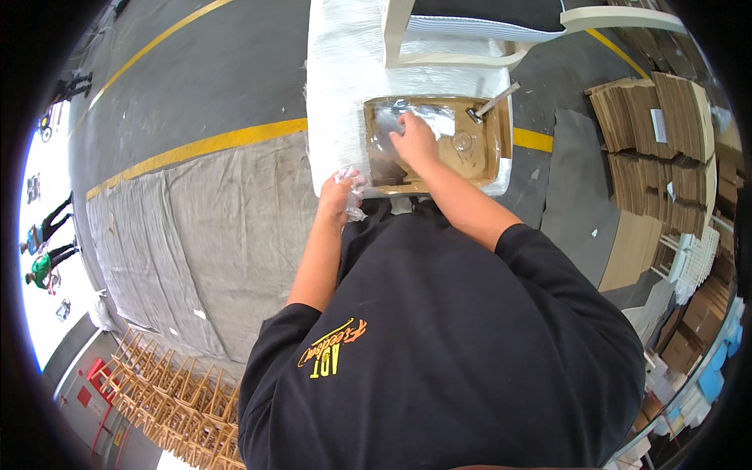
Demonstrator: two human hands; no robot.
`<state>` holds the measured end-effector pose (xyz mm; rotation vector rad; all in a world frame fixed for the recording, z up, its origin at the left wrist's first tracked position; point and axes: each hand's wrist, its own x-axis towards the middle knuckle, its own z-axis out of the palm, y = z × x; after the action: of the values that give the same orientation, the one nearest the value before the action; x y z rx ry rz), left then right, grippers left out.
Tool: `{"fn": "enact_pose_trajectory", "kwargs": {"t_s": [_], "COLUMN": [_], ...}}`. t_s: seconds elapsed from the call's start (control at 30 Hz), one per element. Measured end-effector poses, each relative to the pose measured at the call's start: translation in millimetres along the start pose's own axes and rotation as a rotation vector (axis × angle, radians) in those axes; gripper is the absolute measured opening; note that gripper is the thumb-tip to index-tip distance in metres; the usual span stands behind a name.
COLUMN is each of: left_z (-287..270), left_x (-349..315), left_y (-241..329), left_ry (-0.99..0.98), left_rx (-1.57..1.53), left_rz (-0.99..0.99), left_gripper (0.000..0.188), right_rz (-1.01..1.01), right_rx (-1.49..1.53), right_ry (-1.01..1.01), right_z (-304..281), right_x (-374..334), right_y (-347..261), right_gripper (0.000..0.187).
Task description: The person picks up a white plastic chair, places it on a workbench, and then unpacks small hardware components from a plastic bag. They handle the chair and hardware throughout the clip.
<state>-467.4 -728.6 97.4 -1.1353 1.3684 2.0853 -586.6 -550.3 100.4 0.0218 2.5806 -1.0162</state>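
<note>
My left hand (335, 195) is closed around a crumpled piece of clear plastic film (356, 192) at the near left corner of the plastic-wrapped white table (333, 94). My right hand (417, 142) reaches over a shallow brown tray (493, 160). Its fingers are curled at a clear plastic bag (389, 119) with something dark inside, which I cannot make out. A hammer (492, 103) leans on the tray's far right corner, its handle pointing outward. A small round clear item (460, 142) lies in the tray.
A pale chair frame (458, 59) with a dark seat rests on the table's far end. Stacked cardboard (654, 141) stands at the right. A grey cloth (196, 235) covers floor at the left, with many wooden frames (168, 395) behind it. Two people stand far left.
</note>
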Motion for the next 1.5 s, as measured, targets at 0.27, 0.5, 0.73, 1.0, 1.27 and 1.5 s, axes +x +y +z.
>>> {"fn": "enact_pose_trajectory", "kwargs": {"t_s": [0.27, 0.5, 0.73, 1.0, 1.27, 1.5], "left_z": [-38.4, -17.3, 51.0, 70.3, 102.9, 167.5], "left_x": [-16.1, -0.6, 47.4, 65.2, 52.6, 64.2], "left_y": [-17.7, 8.4, 24.6, 45.3, 40.4, 0.7], "left_ry": [0.059, -0.025, 0.107, -0.031, -0.423, -0.618], "left_rx": [-0.422, -0.107, 0.888, 0.674, -0.164, -0.085], "left_rz": [0.046, 0.036, 0.779, 0.54, -0.025, -0.206], "left_gripper": [0.016, 0.025, 0.045, 0.027, 0.018, 0.019], "right_rz": [-0.146, -0.199, -0.313, -0.345, 0.579, 0.442], "right_rx": [-0.328, -0.399, -0.343, -0.167, 0.903, 1.159], "right_ry": [-0.019, -0.053, -0.11, 0.056, -0.246, -0.141], "right_z": [-8.9, -29.5, -34.1, -39.5, -81.1, -89.6], "right_x": [11.2, 1.6, 5.2, 8.5, -46.3, -82.6], "right_y": [31.2, 34.9, 23.0, 19.4, 58.1, 88.8], "right_gripper": [0.016, 0.019, 0.019, 0.028, 0.049, 0.031]}}
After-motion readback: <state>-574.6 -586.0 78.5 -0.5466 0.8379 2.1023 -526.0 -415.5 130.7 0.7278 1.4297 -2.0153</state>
